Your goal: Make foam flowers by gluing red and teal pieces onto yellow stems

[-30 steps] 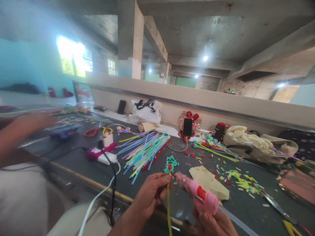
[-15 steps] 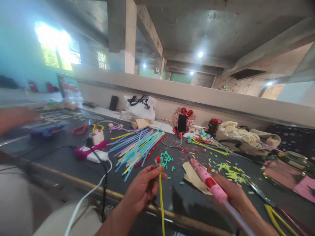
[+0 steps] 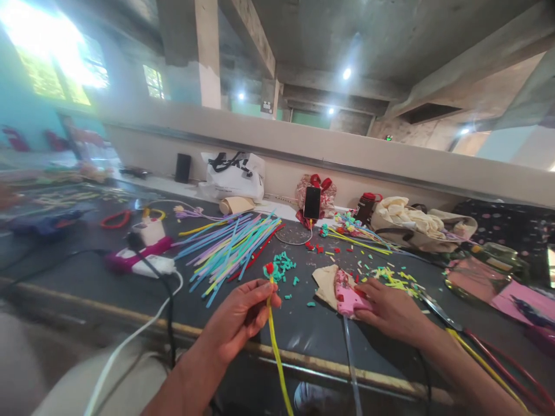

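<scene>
Left hand (image 3: 240,315), red-tipped yellow stem (image 3: 276,352)

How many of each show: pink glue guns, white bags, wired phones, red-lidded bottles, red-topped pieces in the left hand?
Pink glue gun: 1
White bag: 1
Wired phone: 1
Red-lidded bottle: 1
Red-topped piece in left hand: 1
Total: 5

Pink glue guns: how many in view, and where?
1. The pink plastic glue gun is at the fingers of the right hand, overlapping a creased beige sheet, with a long translucent rod behind it. Clutter may hide others.
</scene>
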Available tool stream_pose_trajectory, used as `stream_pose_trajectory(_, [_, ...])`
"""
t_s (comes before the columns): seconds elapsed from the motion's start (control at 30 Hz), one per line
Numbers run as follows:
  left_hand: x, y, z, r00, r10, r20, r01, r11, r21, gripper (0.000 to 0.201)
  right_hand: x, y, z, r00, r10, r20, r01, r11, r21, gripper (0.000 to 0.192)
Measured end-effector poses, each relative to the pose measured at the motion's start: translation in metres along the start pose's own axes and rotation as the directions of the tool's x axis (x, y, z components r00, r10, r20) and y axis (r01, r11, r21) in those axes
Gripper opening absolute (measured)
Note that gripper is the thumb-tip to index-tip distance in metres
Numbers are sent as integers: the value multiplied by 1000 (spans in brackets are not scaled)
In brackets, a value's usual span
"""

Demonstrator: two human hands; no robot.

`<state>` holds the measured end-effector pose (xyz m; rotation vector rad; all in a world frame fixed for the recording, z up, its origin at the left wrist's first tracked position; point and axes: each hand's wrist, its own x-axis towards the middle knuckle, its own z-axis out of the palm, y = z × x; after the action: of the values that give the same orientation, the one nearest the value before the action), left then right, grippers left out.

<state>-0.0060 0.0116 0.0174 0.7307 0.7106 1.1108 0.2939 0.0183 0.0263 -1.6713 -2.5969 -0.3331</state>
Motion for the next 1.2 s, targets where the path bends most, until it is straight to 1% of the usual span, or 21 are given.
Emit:
stream_pose_trajectory(0.1, [1, -1, -3, 1000, 3, 29, -3, 1000, -5, 13, 0, -6, -16, 995, 29, -97, -39, 993, -111, 30])
stream_pose_trajectory(0.13, [1, -1, -4, 999, 0, 35, 0, 1000, -9, 13, 3, -9, -20, 992, 26, -122, -40, 992, -116, 27])
stream_pose_trajectory(0.2, [2, -2, -5, 999, -5, 48, 5, 1000, -12, 11, 11, -18, -28, 991, -10, -137, 1, 998, -63, 24])
stream_pose_trajectory(0.27, [2, -2, -5, 998, -4, 59, 4, 1000, -9, 11, 23, -29, -32, 991, -93, -100, 96, 995, 30, 25])
stream_pose_trajectory(0.37, [2, -3, -4, 999, -9, 53, 8, 1000, 7, 12, 44, -45, -31, 971, -239, -16, 240, 967, 88, 25])
stream_pose_trajectory(0.47, [0, -4, -2, 999, -20, 49, 19, 999, 27, 13, 58, -57, -25, 954, -298, 34, 294, 952, 89, 21])
stream_pose_trajectory(0.6, [-2, -4, 3, 998, -23, 54, 20, 998, 56, 14, 64, -70, -16, 951, -304, 62, 300, 951, 76, 20])
stream_pose_trajectory(0.73, [-3, -3, 6, 998, -15, 57, 11, 997, 73, 14, 64, -76, -8, 958, -283, 50, 277, 956, 92, 19])
stream_pose_trajectory(0.83, [-2, -5, 6, 999, -15, 43, 11, 996, 85, 13, 64, -77, -6, 969, -248, 14, 243, 958, 155, 14])
stream_pose_trajectory(0.93, [0, -8, 4, 999, -13, 41, 9, 996, 90, 14, 62, -79, -13, 971, -238, -19, 234, 938, 256, 13])
stream_pose_trajectory(1.0, [0, -10, 4, 998, -26, 58, 21, 997, 72, 14, 60, -82, -21, 969, -243, -35, 240, 903, 357, 14])
stream_pose_trajectory(1.03, [0, -11, 4, 997, -36, 67, 32, 998, 59, 15, 59, -84, -25, 970, -237, -46, 233, 871, 433, 14])
stream_pose_trajectory(1.07, [1, -11, 4, 996, -50, 75, 47, 998, 44, 15, 59, -86, -29, 973, -223, -58, 220, 825, 520, 13])
stream_pose_trajectory(1.13, [0, -12, 5, 993, -79, 83, 78, 997, 15, 16, 57, -93, -37, 978, -198, -70, 191, 701, 687, 10])
stream_pose_trajectory(1.2, [0, -12, 6, 992, -85, 88, 86, 996, -8, 17, 56, -100, -42, 977, -202, -68, 178, 599, 781, 8])
